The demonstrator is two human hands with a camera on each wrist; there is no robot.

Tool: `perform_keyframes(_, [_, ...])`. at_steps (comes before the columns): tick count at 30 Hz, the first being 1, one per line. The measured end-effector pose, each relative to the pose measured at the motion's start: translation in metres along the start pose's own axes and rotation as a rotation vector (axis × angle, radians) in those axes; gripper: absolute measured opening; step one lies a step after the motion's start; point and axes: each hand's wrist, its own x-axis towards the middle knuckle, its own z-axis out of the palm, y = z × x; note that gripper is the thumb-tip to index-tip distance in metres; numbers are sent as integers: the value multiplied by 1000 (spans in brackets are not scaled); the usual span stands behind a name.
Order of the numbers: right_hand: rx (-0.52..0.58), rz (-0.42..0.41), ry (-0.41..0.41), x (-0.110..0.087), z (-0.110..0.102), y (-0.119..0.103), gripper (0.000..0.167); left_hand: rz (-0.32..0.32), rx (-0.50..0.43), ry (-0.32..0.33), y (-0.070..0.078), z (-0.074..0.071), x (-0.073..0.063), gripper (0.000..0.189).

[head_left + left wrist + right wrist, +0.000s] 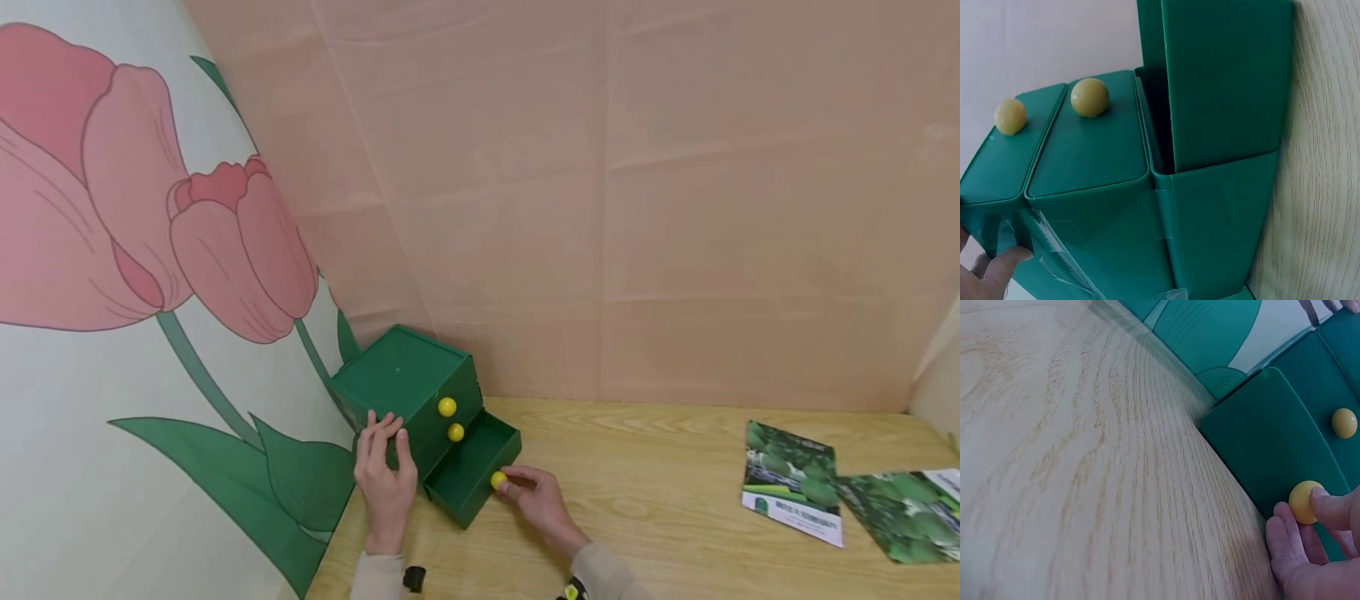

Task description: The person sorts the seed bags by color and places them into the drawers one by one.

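Observation:
A green drawer cabinet (401, 371) stands against the left wall, with round yellow knobs on its drawers. Its bottom drawer (480, 458) is pulled out, and the inside that shows holds nothing visible. My right hand (542, 504) pinches that drawer's yellow knob (1302, 503) between thumb and fingers. On the cabinet's near side, my left hand (385, 479) steadies it with extended fingers over the top edge and the thumb (1007, 265) against the side. The upper knob (447, 407) and middle knob (455, 432) sit on closed drawers.
Two leafy-green printed packets, one upright (791, 483) and one sideways (911, 512), lie at the right of the wooden table (660, 500). A small black object (414, 578) is by the left sleeve. A tulip-painted wall (247, 375) bounds the left, a pinkish cloth (600, 208) the back.

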Motion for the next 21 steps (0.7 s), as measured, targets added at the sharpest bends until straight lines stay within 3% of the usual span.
perform_keyframes(21, [39,8,-17,-8,-7,2,30,10,-6,7,-3,1,-1,26])
